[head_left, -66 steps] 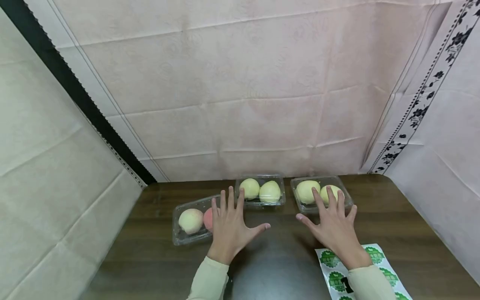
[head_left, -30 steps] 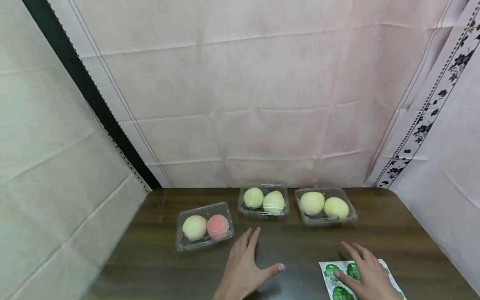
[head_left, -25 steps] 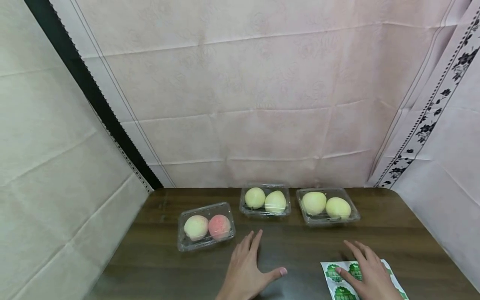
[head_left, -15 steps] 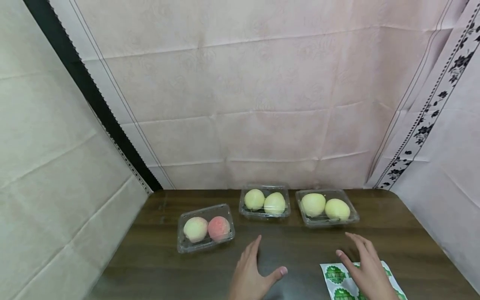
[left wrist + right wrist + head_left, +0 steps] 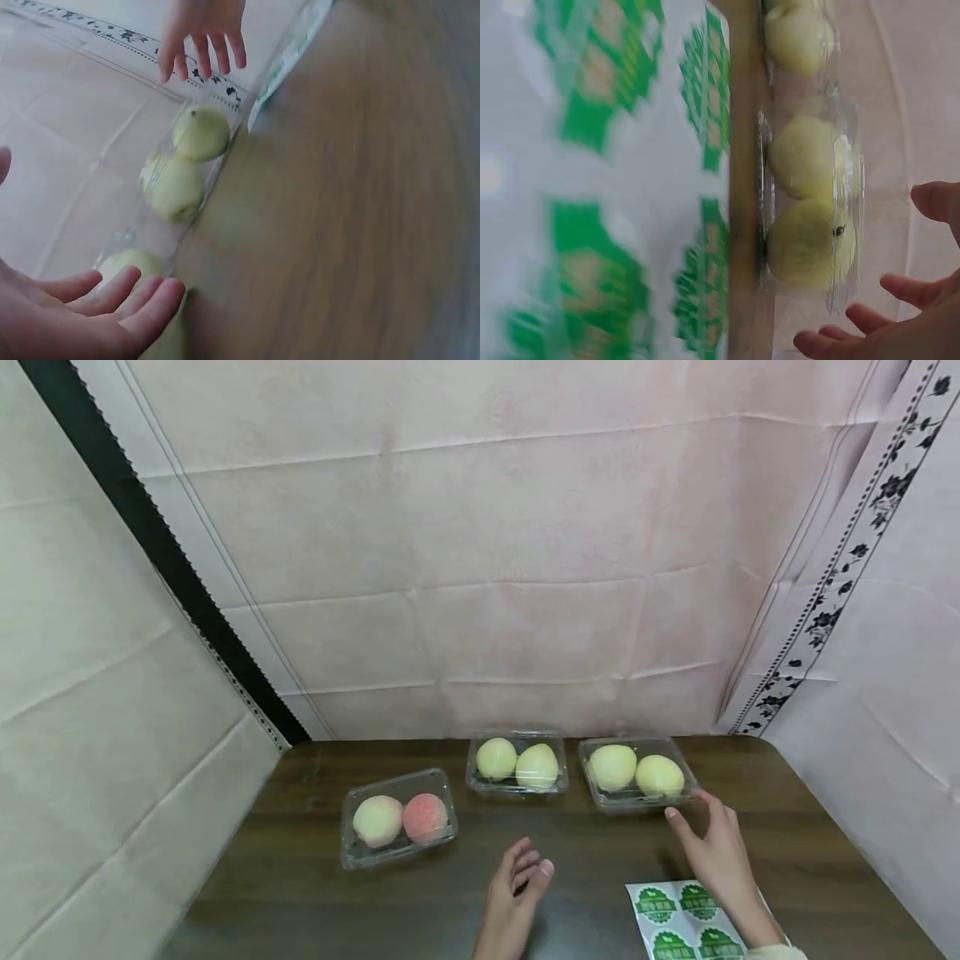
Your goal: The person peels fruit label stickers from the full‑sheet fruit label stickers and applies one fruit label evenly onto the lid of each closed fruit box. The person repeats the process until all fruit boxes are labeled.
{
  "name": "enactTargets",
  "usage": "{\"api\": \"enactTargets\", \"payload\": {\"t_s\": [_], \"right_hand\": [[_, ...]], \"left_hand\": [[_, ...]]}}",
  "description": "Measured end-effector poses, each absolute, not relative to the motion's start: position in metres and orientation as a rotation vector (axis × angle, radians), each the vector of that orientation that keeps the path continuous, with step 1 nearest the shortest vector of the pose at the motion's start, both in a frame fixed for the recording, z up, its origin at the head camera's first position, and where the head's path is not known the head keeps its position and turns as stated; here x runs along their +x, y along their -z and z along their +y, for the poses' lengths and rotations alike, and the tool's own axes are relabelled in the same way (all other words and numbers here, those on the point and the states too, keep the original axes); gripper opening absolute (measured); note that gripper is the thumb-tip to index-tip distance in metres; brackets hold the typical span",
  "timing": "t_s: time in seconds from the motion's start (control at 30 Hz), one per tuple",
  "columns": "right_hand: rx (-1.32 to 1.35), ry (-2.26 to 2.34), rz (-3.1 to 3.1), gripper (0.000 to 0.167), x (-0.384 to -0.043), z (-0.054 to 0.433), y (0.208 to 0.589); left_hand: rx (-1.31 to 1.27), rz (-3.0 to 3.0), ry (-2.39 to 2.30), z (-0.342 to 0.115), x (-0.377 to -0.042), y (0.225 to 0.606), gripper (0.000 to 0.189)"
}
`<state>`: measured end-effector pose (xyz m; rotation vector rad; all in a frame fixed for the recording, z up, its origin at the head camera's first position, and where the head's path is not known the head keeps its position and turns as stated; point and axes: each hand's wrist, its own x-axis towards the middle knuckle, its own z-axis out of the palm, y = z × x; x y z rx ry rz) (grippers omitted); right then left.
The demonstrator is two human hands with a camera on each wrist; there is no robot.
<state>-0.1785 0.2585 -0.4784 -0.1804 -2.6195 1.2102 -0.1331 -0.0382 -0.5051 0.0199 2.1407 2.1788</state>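
Observation:
My right hand [image 5: 716, 852] reaches to the front right corner of the right clear plastic fruit box [image 5: 637, 805], thumb and fingers spread; in the head view I cannot tell whether the fingertips touch it. That box holds two pale yellow-green fruits [image 5: 660, 776]. The right wrist view has the fingers [image 5: 915, 289] slightly bent beside the box, gripping nothing. My left hand [image 5: 513, 897] hovers over the front middle of the table, fingers loosely bent and holding nothing. Below the right hand lies a white sheet of green round stickers [image 5: 678, 910], partly covered by the forearm.
A middle clear box [image 5: 517, 788] with two yellow-green fruits stands at the back. To the left, a tilted clear box [image 5: 397, 853] holds a pale peach [image 5: 378, 821] and a pink peach [image 5: 425, 818]. Cloth walls [image 5: 465, 635] enclose the brown table [image 5: 390, 910].
Both hands first drew back from the boxes toward the front. Then my right hand moved forward to the right box, while the left hand's fingers bent inward. The boxes stayed put.

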Motion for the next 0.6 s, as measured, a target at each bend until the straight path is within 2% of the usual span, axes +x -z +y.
{"api": "enactTargets", "payload": {"t_s": [0.4,0.6], "right_hand": [[-0.236,-1.29,-2.663,0.089,-0.235,0.263,0.479],[-0.322,-1.327,-2.575,0.083,-0.251,0.261,0.48]], "left_hand": [[-0.079,1.781,-2.371,-0.02,-0.145,0.512,0.067],[-0.115,1.713,-2.396,-0.009,-0.153,0.506,0.064]]}}
